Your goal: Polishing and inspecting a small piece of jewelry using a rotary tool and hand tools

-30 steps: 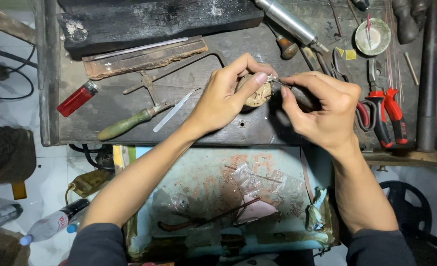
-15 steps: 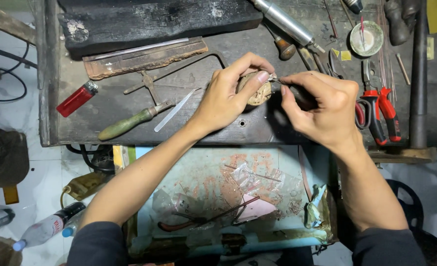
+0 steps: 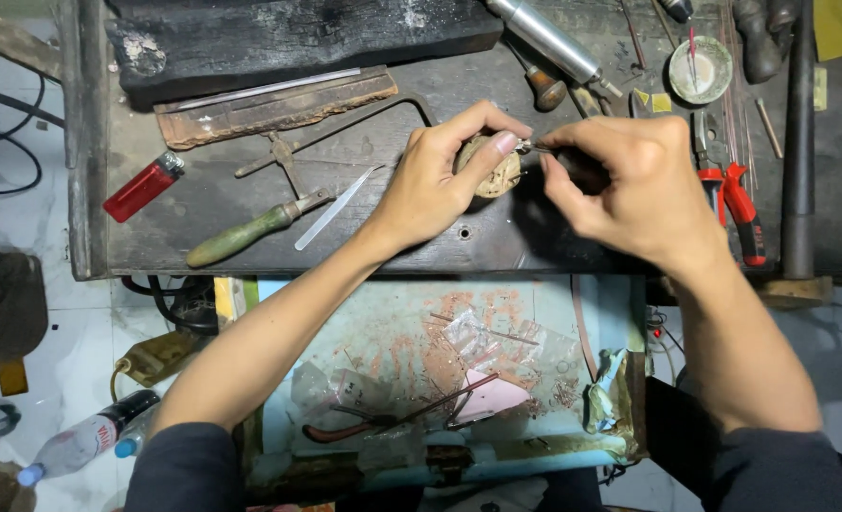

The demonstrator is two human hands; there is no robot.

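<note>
My left hand (image 3: 440,180) grips a small round wooden block (image 3: 493,173) on the dark workbench (image 3: 383,232). Its thumb presses the top of the block. My right hand (image 3: 634,185) holds a thin dark-handled tool (image 3: 573,163) whose metal tip touches the block's upper right edge, next to my left thumb. Both hands sit close together near the middle of the bench. What lies on top of the block is too small to make out.
A red lighter (image 3: 143,186), a green-handled saw frame (image 3: 250,230) and a thin metal strip (image 3: 336,207) lie to the left. Red-handled pliers (image 3: 736,204), a small round dish (image 3: 700,68) and a silver cylinder (image 3: 546,38) sit right and back. A pale blue drawer (image 3: 421,370) holds scraps below.
The hands and block have stayed in place on the bench. My right hand has shifted slightly, keeping the tool tip at the block.
</note>
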